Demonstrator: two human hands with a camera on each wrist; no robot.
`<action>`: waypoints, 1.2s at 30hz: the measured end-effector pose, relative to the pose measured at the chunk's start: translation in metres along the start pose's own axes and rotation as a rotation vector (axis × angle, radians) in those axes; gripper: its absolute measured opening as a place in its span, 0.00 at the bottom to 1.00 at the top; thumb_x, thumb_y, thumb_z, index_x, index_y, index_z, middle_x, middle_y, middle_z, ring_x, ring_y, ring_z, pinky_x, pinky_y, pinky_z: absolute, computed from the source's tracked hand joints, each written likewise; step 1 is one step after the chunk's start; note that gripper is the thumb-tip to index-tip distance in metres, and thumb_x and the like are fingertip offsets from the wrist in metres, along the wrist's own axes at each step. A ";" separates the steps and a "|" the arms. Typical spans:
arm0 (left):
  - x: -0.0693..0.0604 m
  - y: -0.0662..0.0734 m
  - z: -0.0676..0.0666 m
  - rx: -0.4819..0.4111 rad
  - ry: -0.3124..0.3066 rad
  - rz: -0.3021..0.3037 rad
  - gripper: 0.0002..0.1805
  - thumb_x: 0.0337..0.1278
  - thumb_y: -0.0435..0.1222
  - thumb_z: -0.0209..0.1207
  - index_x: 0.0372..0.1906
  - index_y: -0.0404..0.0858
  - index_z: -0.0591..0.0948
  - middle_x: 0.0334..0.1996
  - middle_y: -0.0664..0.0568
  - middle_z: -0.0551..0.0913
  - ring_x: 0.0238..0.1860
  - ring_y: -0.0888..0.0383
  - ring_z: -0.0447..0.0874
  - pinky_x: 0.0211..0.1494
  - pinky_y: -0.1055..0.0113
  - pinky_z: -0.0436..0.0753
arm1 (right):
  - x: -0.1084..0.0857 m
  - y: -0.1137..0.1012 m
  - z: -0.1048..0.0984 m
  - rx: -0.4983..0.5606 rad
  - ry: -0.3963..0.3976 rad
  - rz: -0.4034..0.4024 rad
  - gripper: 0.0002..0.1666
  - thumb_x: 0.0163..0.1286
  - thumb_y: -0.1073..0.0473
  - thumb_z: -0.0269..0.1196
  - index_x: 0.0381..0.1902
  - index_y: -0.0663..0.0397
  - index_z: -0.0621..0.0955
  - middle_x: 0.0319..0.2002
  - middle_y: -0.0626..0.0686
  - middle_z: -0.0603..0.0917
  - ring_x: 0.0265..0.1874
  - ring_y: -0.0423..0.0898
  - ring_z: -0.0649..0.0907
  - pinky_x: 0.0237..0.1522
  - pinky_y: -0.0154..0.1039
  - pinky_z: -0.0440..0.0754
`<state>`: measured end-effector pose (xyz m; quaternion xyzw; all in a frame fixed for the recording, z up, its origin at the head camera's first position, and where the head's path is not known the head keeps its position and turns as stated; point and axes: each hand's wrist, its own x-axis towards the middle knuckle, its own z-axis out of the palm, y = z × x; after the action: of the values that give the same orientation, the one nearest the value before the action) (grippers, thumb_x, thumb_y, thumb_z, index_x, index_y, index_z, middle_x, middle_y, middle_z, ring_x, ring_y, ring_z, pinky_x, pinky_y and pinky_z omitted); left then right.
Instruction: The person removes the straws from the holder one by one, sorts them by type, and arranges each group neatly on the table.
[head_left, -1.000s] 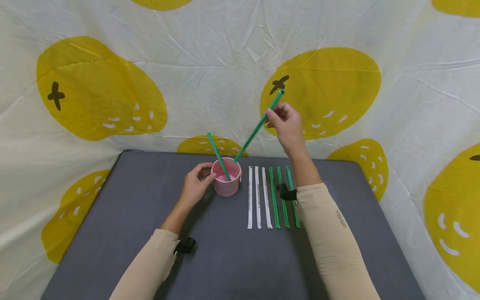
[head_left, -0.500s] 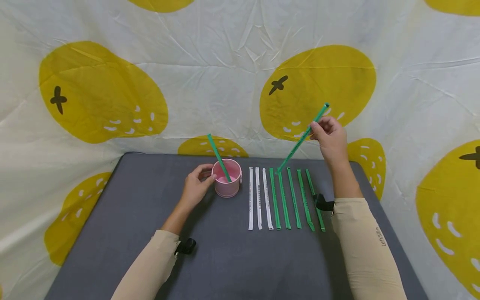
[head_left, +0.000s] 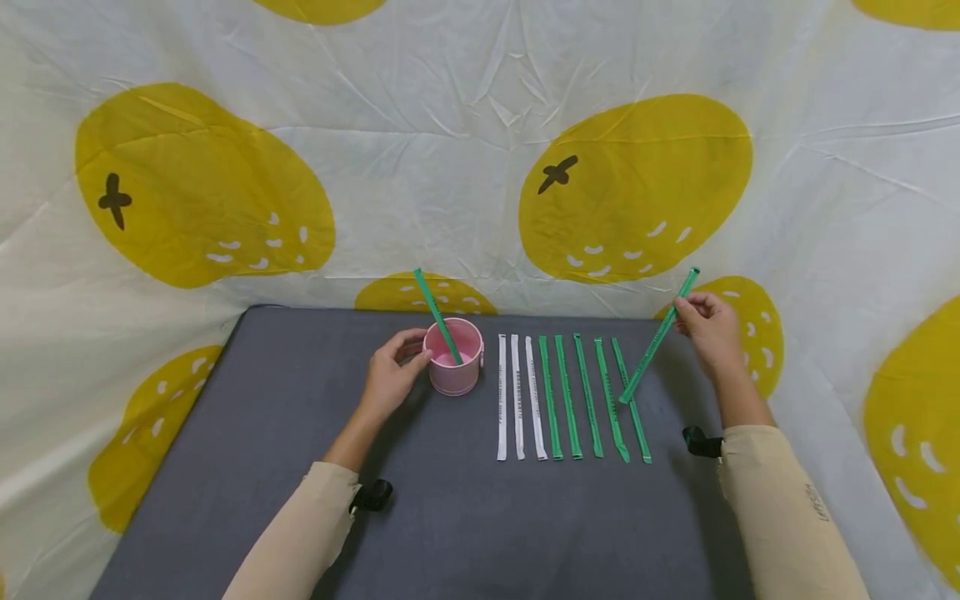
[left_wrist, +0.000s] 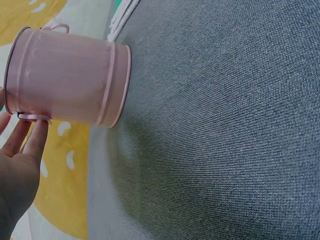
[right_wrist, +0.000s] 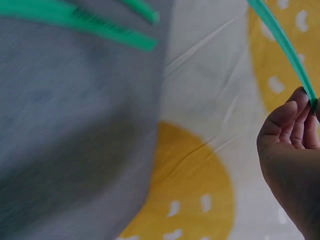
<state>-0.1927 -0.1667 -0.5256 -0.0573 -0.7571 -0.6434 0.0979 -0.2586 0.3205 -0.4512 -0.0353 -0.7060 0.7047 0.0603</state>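
My left hand holds the side of a small pink bucket, thumb near the rim; in the left wrist view its fingers touch the bucket's side loop. One green paper-wrapped straw leans in the bucket, its top sticking out. At the right, my right hand pinches another green wrapped straw near its upper part. That straw slants down to the left, its lower end over the rightmost straws of the row. Whether it touches them I cannot tell. The right wrist view shows the pinching fingers.
Several wrapped straws lie side by side right of the bucket: white straws at the left, green straws at the right. They rest on a dark grey table. A white cloth with yellow fruit prints hangs behind.
My right hand has carried the green straw from above the bucket's rim to the right and down, past the row. My left hand and the bucket have stayed in place.
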 end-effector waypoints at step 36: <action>0.001 -0.003 -0.001 0.021 -0.013 -0.008 0.22 0.66 0.26 0.65 0.64 0.27 0.78 0.61 0.30 0.81 0.61 0.31 0.81 0.65 0.40 0.80 | 0.005 0.092 -0.032 -0.718 -0.175 0.269 0.26 0.83 0.53 0.53 0.61 0.73 0.77 0.44 0.59 0.83 0.34 0.40 0.80 0.35 0.31 0.84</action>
<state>-0.1940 -0.1680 -0.5282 -0.0571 -0.7647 -0.6353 0.0909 -0.2628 0.3530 -0.5430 -0.0862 -0.8992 0.4148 -0.1093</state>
